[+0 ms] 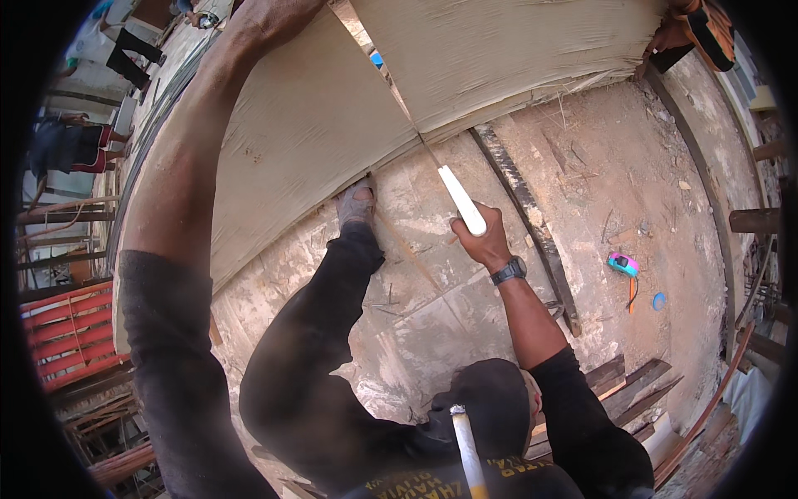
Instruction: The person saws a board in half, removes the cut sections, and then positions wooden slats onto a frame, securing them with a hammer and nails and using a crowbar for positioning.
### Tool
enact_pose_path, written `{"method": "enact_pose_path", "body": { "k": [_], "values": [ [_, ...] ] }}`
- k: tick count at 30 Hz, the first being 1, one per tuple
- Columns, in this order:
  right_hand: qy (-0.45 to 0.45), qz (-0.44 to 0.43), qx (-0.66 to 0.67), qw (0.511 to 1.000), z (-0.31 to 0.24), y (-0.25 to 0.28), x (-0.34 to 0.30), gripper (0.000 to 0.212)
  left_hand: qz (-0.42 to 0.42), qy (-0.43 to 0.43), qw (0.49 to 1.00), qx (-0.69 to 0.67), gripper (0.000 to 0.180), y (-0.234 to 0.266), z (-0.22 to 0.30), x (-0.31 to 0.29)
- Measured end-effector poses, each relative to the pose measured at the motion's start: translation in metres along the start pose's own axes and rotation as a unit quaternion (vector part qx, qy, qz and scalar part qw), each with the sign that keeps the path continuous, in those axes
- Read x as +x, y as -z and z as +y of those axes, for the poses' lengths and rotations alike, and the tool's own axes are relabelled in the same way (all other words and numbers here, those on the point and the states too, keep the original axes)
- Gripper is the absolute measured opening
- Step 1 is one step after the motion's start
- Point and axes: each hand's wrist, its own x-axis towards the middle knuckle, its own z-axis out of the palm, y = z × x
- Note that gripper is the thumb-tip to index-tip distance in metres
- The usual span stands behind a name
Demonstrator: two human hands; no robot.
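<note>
My right hand (486, 239) is closed round the white handle of a hand saw (460, 198). Its thin blade, seen edge-on, runs into the near edge of a large plywood sheet (307, 125). A narrow slit extends from there to the top of the view, widening as it goes, with a second piece of plywood (532, 50) on its right. My left hand (278, 18) rests on or just over the left piece, near the slit's far end; its fingers are cut off by the top edge. Another person's hand (669, 35) is at the right piece's far-right corner.
A pink and teal tape measure (623, 264), an orange pencil-like stick (632, 295) and a blue disc (659, 301) lie on the dusty floor. A long timber strip (528, 224) lies right of my hand. Scrap wood (632, 387) lies lower right; people (71, 150) are at far left.
</note>
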Motion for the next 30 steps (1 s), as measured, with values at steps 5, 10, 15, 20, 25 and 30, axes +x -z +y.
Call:
{"method": "enact_pose_path", "body": {
  "k": [5,10,15,20,25,30],
  "values": [
    [-0.023,-0.042,0.014,0.999,-0.02,0.009,-0.089,0.01,-0.004,0.052,0.996,0.068,0.061,0.01,-0.019,-0.01],
    [-0.016,-0.057,-0.049,0.997,-0.024,0.067,-0.157,0.014,-0.007,-0.012,0.998,-0.055,0.061,0.003,-0.014,-0.006],
    [0.016,0.01,0.022,1.0,0.01,-0.005,0.003,0.017,-0.023,0.063,0.998,0.005,0.062,-0.002,0.002,0.003],
    [-0.033,-0.041,-0.004,0.999,-0.02,0.014,-0.108,0.01,-0.014,0.063,0.998,0.024,0.062,0.01,-0.017,-0.01],
    [-0.051,-0.038,-0.03,0.998,-0.009,0.057,-0.159,0.012,0.001,0.034,0.999,0.013,0.058,-0.002,-0.013,0.002],
    [-0.057,-0.004,0.028,0.998,-0.032,-0.014,0.014,0.016,-0.061,0.111,0.991,-0.031,0.058,0.008,0.017,-0.003]
  ]
}}
